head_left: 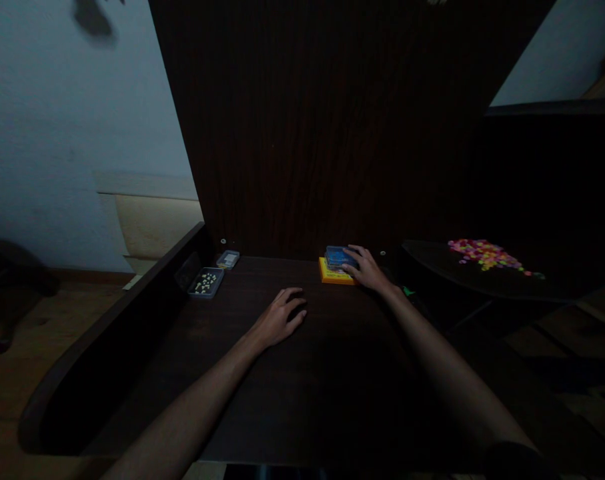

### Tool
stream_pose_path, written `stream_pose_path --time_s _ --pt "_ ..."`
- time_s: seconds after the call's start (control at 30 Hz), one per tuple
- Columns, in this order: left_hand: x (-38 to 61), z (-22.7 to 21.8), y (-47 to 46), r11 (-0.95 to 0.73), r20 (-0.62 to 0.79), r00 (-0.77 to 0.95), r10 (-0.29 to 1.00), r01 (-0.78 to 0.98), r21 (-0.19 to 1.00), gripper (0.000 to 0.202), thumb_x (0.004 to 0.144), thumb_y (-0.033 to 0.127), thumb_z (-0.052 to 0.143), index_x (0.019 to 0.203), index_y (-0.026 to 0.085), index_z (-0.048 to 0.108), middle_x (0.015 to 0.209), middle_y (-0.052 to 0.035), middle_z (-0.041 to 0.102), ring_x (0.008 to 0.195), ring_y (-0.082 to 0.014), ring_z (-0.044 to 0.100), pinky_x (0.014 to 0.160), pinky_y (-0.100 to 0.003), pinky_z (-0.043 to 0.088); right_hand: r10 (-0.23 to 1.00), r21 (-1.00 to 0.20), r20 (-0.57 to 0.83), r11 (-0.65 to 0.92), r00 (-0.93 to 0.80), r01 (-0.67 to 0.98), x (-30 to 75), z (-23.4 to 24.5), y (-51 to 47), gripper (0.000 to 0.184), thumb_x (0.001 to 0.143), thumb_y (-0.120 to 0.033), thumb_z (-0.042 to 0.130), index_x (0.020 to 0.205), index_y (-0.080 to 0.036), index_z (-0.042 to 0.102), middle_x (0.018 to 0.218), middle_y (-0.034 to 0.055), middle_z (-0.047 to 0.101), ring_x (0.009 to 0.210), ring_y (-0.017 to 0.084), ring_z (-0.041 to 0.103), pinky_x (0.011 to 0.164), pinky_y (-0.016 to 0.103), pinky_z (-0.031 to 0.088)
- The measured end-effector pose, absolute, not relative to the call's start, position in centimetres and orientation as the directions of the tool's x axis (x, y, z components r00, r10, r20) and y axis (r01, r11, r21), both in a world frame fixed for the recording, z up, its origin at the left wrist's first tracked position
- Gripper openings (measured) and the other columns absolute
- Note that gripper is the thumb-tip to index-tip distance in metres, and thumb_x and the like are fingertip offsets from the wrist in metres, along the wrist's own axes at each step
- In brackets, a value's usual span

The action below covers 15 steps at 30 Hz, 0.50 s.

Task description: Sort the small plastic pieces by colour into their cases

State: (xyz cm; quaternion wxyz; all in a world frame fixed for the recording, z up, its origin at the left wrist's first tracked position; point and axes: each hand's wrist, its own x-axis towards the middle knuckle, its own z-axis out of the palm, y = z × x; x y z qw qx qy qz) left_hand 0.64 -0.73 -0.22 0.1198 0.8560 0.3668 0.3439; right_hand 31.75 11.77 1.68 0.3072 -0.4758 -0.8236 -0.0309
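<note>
My right hand [364, 267] reaches to the back of the dark desk, its fingers over the right side of a clear-blue plastic box [335, 256]. That box lies on a yellow box [329, 274]; whether my fingers grip it or only rest on it I cannot tell. My left hand [281, 317] lies on the desk surface [277, 387] with its fingers apart and slightly bent, holding nothing. To its left, an open clear tray [215, 291] holds several small pale pieces [205, 283]. A smaller clear case [228, 259] sits just behind that tray.
A raised dark side panel [117, 340] bounds the desk on the left, and a tall dark back board [302, 133] rises behind. On a dark shelf at the right lies a pile of small bright pink, yellow and orange pieces [487, 255]. Something green [408, 291] shows beside my right forearm.
</note>
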Motion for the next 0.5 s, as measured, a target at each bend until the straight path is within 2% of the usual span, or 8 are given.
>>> stream_pose_path --time_s 0.2,0.33,0.5 --pt "0.7 -0.5 -0.6 -0.708 0.509 0.495 0.704 0.550 0.443 0.028 0.092 0.030 0.051 0.113 0.017 0.063 0.127 -0.0125 0.055 0.118 -0.0240 0.053 0.104 -0.043 0.045 0.768 -0.211 0.524 0.535 -0.368 0.818 31.6 1.7 11.7 0.049 0.087 -0.038 0.052 0.133 -0.020 0.053 0.133 0.0139 0.050 0.125 0.032 0.045 0.106 0.055 0.037" --pt "0.6 -0.1 -0.7 -0.696 0.524 0.466 0.713 0.561 0.449 0.027 0.091 0.030 0.051 0.111 0.018 0.064 0.125 -0.0126 0.056 0.118 -0.0245 0.053 0.103 -0.044 0.045 0.777 -0.176 0.495 0.527 -0.388 0.831 31.6 2.0 11.5 0.052 0.088 -0.040 0.051 0.135 -0.018 0.050 0.135 0.0152 0.048 0.127 0.033 0.041 0.107 0.056 0.035" --pt "0.6 0.2 -0.8 -0.690 0.522 0.460 0.718 0.568 0.448 0.027 0.091 0.028 0.051 0.111 0.016 0.064 0.124 -0.0133 0.057 0.117 -0.0245 0.053 0.102 -0.043 0.046 0.784 -0.162 0.488 0.513 -0.383 0.843 31.4 2.6 10.8 0.068 0.084 -0.040 0.056 0.144 -0.016 0.036 0.142 0.0162 0.040 0.131 0.034 0.036 0.109 0.054 0.033"
